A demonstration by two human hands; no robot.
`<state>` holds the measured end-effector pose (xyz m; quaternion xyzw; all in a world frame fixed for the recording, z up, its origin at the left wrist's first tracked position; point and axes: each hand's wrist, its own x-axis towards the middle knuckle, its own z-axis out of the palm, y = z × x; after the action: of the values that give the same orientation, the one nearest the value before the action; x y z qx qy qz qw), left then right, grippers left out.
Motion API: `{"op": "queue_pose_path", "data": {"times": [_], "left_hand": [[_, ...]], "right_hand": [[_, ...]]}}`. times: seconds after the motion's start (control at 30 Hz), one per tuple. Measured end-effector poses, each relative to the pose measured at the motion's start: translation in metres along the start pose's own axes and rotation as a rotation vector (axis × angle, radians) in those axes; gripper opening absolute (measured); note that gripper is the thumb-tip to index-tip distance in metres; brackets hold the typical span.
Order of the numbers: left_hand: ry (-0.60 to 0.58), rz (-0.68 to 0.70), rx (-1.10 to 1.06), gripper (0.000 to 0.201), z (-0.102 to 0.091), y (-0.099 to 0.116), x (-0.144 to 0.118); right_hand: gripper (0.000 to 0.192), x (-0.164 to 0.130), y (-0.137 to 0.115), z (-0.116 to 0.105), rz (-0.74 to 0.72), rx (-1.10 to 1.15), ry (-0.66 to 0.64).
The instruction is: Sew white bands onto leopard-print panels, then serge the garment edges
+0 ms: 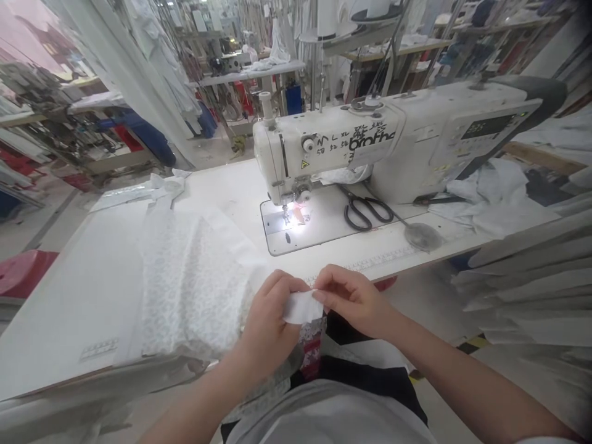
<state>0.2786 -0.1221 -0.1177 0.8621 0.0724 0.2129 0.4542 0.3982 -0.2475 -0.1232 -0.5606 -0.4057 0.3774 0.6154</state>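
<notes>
Both of my hands meet at the front edge of the sewing table, gripping one piece of white fabric (pixel 303 308). My left hand (pixel 272 311) is closed around the fabric's left side, thumb on top. With thumb and index finger, my right hand (pixel 354 299) pinches its upper right corner. A patterned pale garment (pixel 197 277) lies on the table left of my left hand; whether it joins the held piece I cannot tell. Beyond my hands stands a white sewing machine (pixel 324 145), its lamp lighting the needle area (pixel 287 214).
Black-handled scissors (pixel 365 209) lie on the machine bed. A grey, round-ended object (pixel 423 236) rests near the table's front edge. White cloth (pixel 494 194) is heaped on the right. A pink stool (pixel 25 273) stands at far left, and other workstations fill the background.
</notes>
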Motion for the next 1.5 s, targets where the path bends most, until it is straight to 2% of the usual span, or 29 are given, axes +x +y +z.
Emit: {"op": "queue_pose_path", "data": {"times": [0.1,0.17,0.27,0.33,0.4,0.5,0.6,0.67,0.73,0.8,0.83,0.93,1.0,1.07,1.17,1.23,1.3,1.33,1.37,1.43,1.47,1.5], "left_hand": [[-0.212,-0.238,-0.501,0.005,0.001,0.007,-0.008],[-0.343,-0.314,-0.74,0.008,0.004,0.009,-0.013],[-0.415,-0.284,-0.744,0.011,0.007,0.009,-0.019],[-0.395,-0.205,-0.668,0.009,0.009,0.008,-0.02],[-0.31,-0.182,-0.65,0.005,0.009,0.006,-0.018],[-0.046,-0.231,-0.563,0.008,0.005,-0.004,-0.009],[0.179,-0.173,-0.252,0.017,0.0,-0.017,0.001],[0.175,-0.174,-0.192,0.018,-0.003,-0.024,0.003],[0.058,-0.266,-0.355,0.013,-0.005,-0.025,0.0],[-0.136,-0.376,-0.656,0.005,-0.005,-0.022,-0.009],[-0.226,-0.414,-0.805,0.009,-0.004,-0.019,-0.014],[-0.376,-0.47,-1.115,0.028,0.0,-0.011,-0.03],[-0.382,-0.526,-1.209,0.034,0.002,-0.011,-0.037],[-0.358,-0.6,-1.254,0.033,0.002,-0.014,-0.041],[-0.294,-0.688,-1.241,0.029,0.001,-0.019,-0.045],[-0.27,-0.704,-1.228,0.025,0.001,-0.019,-0.045],[-0.297,-0.669,-1.215,0.025,0.001,-0.018,-0.042],[-0.357,-0.629,-1.186,0.03,-0.001,-0.018,-0.039],[-0.458,-0.588,-1.114,0.035,-0.006,-0.017,-0.036],[-0.674,-0.54,-0.786,0.039,-0.024,-0.02,-0.031],[-0.719,-0.545,-0.549,0.036,-0.037,-0.022,-0.031],[-0.659,-0.562,-0.309,0.03,-0.051,-0.026,-0.034]], "right_hand": [[0.021,-0.003,0.01,0.003,0.009,0.312,-0.107],[0.031,-0.005,0.017,0.006,0.081,0.482,-0.167],[0.039,-0.007,0.027,0.008,0.25,0.508,-0.22],[0.039,-0.007,0.033,0.009,0.341,0.465,-0.254],[0.036,-0.007,0.04,0.013,0.347,0.469,-0.201],[0.037,-0.01,0.045,0.026,0.201,0.489,-0.023],[0.033,-0.013,0.04,0.041,0.112,0.368,0.074],[0.031,-0.014,0.032,0.044,0.086,0.277,0.203],[0.034,-0.012,0.026,0.041,0.024,0.124,0.358],[0.036,-0.007,0.028,0.033,-0.093,-0.178,0.48],[0.036,-0.003,0.033,0.03,-0.151,-0.361,0.506],[0.036,0.004,0.054,0.025,-0.246,-0.716,0.445],[0.035,0.002,0.062,0.026,-0.245,-0.766,0.366],[0.029,-0.003,0.058,0.026,-0.233,-0.741,0.335],[0.015,-0.017,0.033,0.023,-0.302,-0.605,0.255],[0.012,-0.024,0.016,0.022,-0.433,-0.546,0.115],[0.017,-0.029,0.003,0.024,-0.549,-0.551,-0.022],[0.016,-0.03,-0.002,0.025,-0.559,-0.558,-0.042],[0.015,-0.03,-0.008,0.026,-0.527,-0.56,-0.012],[0.014,-0.03,-0.018,0.025,-0.416,-0.551,0.184],[0.011,-0.03,-0.022,0.023,-0.37,-0.548,0.316],[0.009,-0.03,-0.024,0.02,-0.354,-0.552,0.44]]}}
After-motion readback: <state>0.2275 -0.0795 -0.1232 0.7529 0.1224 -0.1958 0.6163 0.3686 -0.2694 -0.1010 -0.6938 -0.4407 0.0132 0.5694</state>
